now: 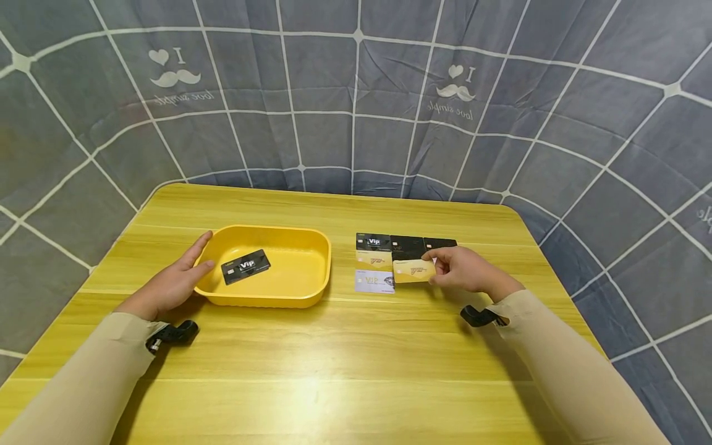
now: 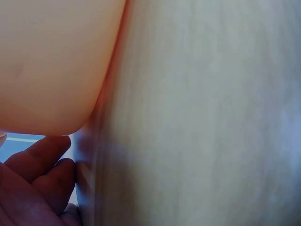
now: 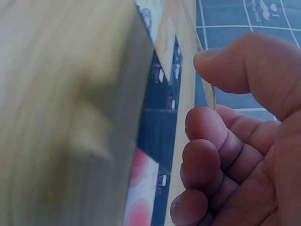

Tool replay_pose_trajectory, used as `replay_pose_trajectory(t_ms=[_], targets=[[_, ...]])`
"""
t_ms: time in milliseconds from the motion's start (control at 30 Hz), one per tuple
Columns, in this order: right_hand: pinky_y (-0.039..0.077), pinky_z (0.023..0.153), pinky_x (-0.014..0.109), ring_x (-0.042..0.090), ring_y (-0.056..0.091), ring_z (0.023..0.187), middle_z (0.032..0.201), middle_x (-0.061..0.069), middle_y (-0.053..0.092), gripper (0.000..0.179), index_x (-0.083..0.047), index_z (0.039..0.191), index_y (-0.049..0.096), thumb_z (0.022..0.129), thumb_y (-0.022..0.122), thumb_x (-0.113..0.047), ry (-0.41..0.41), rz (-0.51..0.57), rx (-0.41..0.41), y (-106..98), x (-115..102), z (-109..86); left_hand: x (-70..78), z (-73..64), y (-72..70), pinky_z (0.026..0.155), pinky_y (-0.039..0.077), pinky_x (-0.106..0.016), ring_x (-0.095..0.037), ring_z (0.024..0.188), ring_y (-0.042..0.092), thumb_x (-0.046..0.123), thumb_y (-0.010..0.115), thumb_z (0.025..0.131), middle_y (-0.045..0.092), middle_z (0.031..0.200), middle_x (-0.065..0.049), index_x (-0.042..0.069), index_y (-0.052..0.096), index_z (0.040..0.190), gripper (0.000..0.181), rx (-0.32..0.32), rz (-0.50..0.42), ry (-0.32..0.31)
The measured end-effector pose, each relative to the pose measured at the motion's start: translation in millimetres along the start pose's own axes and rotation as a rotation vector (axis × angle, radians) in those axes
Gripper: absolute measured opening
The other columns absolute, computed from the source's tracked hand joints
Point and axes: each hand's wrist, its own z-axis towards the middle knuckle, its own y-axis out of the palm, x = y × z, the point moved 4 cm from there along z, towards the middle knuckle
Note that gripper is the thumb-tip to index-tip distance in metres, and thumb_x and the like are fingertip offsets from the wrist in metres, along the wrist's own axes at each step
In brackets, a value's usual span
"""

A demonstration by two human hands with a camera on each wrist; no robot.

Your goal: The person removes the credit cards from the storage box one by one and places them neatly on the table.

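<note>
My right hand [image 1: 464, 270] pinches a gold card [image 1: 413, 270] between thumb and fingertips, low over the table beside other laid-out cards. In the right wrist view the card [image 3: 209, 89] appears edge-on. To its left, a black VIP card [image 1: 374, 241], a gold card [image 1: 367, 260] and a pale lilac VIP card [image 1: 368, 282] form a column. Black cards [image 1: 406, 246] continue the top row rightward. My left hand [image 1: 172, 284] rests against the left side of a yellow tray [image 1: 289, 301], fingers extended. Inside the tray lies one black VIP card [image 1: 246, 266], tilted.
A pink-and-white card [image 3: 142, 188] shows in the right wrist view; my hand hides that area from the head view. The wooden table [image 1: 311, 377] ends at a grey checked cloth [image 1: 328, 80] behind. Wrist cameras [image 1: 178, 334] sit on both sleeves.
</note>
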Motion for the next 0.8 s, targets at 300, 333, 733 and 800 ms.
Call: replay_pose_trajectory(t_ms=[300,333,733,800], targets=[[0.041,0.062,0.025,0.012,0.050,0.063,0.072,-0.004,0.058,0.049,0.002,0.135,0.065,0.090,0.079,-0.012,0.048,0.028,-0.030,11.1,8.6,-2.5,-1.6,-0.3,0.1,0.115,0.008,-0.085,-0.064,0.155,0.000,0.046,0.034,0.115,-0.014,0.176,-0.019,0.033,-0.015,0.168,0.073,0.002,0.013,-0.012],[0.041,0.062,0.025,0.012,0.050,0.063,0.071,-0.004,0.057,0.049,0.001,0.135,0.066,0.090,0.079,-0.013,0.060,0.031,-0.031,12.1,9.8,-2.9,-1.6,-0.4,0.1,0.115,0.008,-0.085,-0.064,0.155,0.000,0.046,0.034,0.115,-0.014,0.176,-0.019,0.033,-0.015,0.168,0.073,0.002,0.014,-0.011],[0.039,0.061,0.024,0.013,0.051,0.064,0.070,-0.004,0.055,0.048,0.001,0.132,0.068,0.088,0.081,-0.011,0.064,0.044,-0.024,19.7,16.6,-4.2,-1.1,0.2,-0.2,0.116,0.008,-0.084,-0.064,0.155,0.000,0.045,0.033,0.115,-0.014,0.176,-0.019,0.033,-0.015,0.168,0.073,0.001,-0.008,-0.001],[0.040,0.061,0.024,0.012,0.050,0.063,0.070,-0.004,0.054,0.047,0.002,0.131,0.068,0.088,0.081,-0.010,0.053,0.042,-0.021,20.6,17.0,-4.0,-1.1,0.0,-0.3,0.116,0.009,-0.084,-0.064,0.155,0.000,0.045,0.033,0.115,-0.014,0.176,-0.020,0.033,-0.015,0.168,0.073,0.000,-0.009,-0.001]])
